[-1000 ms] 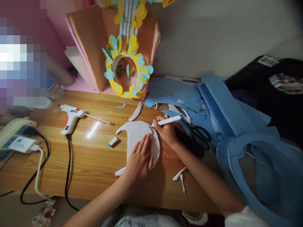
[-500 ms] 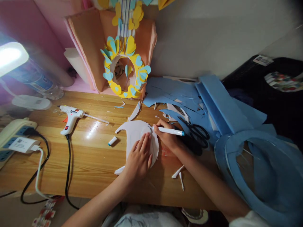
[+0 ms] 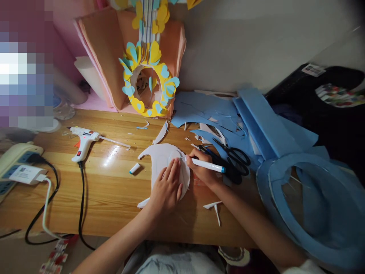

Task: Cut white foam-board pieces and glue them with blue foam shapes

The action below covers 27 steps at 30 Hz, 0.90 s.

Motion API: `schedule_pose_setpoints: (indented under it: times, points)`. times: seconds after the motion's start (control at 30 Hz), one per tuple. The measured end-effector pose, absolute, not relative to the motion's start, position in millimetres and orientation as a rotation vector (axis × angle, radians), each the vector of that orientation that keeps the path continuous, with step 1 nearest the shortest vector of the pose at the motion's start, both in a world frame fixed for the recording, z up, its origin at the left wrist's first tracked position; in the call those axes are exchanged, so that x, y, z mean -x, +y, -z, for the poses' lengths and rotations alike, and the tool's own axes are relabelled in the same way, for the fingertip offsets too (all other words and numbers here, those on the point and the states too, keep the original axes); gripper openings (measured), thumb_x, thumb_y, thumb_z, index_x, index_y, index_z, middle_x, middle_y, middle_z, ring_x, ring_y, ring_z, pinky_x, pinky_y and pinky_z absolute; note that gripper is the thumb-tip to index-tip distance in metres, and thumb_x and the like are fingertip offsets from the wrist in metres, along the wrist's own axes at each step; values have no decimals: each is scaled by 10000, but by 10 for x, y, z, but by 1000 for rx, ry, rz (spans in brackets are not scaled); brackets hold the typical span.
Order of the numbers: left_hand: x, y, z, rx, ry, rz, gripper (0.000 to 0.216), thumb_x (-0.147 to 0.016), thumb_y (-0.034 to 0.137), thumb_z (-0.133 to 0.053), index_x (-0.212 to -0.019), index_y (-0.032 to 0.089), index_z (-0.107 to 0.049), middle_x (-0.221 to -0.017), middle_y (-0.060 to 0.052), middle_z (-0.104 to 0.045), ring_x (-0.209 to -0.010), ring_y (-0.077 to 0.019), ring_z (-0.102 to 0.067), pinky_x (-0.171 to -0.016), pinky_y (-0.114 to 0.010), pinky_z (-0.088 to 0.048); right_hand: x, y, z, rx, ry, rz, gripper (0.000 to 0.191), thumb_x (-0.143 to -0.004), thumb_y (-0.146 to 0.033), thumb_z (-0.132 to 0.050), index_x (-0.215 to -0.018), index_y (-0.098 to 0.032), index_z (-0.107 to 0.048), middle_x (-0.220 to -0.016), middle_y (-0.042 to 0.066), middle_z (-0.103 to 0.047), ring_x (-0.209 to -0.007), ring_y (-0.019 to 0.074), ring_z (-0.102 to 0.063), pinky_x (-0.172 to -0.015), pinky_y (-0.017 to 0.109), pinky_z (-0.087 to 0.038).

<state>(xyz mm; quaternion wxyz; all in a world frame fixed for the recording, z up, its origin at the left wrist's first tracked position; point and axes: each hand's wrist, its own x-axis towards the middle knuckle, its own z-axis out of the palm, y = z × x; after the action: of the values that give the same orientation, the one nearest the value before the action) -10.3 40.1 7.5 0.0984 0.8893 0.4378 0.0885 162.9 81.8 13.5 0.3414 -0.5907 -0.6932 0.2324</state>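
Observation:
My left hand (image 3: 168, 184) lies flat with its fingers stretched over a white cut-out shape (image 3: 159, 161), pressing it to the wooden table. The cut-out is rounded on the right and has pointed tips on the left. In my right hand (image 3: 201, 165) is a white marker pen (image 3: 207, 164) with a blue end. Its writing tip meets the cut-out just right of my left fingertips. The pen's white cap (image 3: 135, 168) lies off to the left. Black scissors (image 3: 235, 156) rest beyond my right hand, on blue sheet pieces.
A white hot glue gun (image 3: 84, 140) with a glue stick lies at left, near a power strip (image 3: 17, 163). Blue sheets (image 3: 199, 108) and a blue ring (image 3: 273, 190) fill the right side. Behind stands a ring of yellow and blue paper hearts (image 3: 134, 101). White scraps (image 3: 216, 211) lie nearby.
The marker has tilted, its rear end swinging slightly toward me and to the right. My left hand stays on the cut-out. The whole view has shifted a little.

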Motion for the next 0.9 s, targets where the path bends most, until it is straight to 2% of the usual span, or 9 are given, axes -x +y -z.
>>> schedule_pose_setpoints:
  times: [0.23,0.47,0.9]
  points:
    - [102,395,-90,-2622,1297,-257,565,-912,234,-354,-1429,25,-266,-1517,-174,-259,-1405,-248,-244,-1079,-365,-285,-1680,679,-178,1529,-1928,-621,149,-837,-265,-524,-695,-220,-521,-653,-11,-594,-615,154,-547,-594,267,-379]
    - [98,383,-82,-2621,1302,-232,561,-915,229,-337,-1428,15,-260,-1522,-171,-246,-1409,-249,-233,-1073,-387,-292,-1646,506,-177,1464,-1912,-597,186,-836,-231,-487,-651,-230,-472,-585,-26,-527,-562,141,-517,-569,264,-377]
    - [98,373,-80,-2668,1334,-233,553,-934,255,-315,-1428,13,-257,-1525,-157,-251,-1403,-236,-248,-1079,-384,-273,-1687,70,-99,1357,-1868,-677,175,-820,-200,-498,-649,-231,-479,-603,-19,-551,-587,142,-540,-603,275,-418]
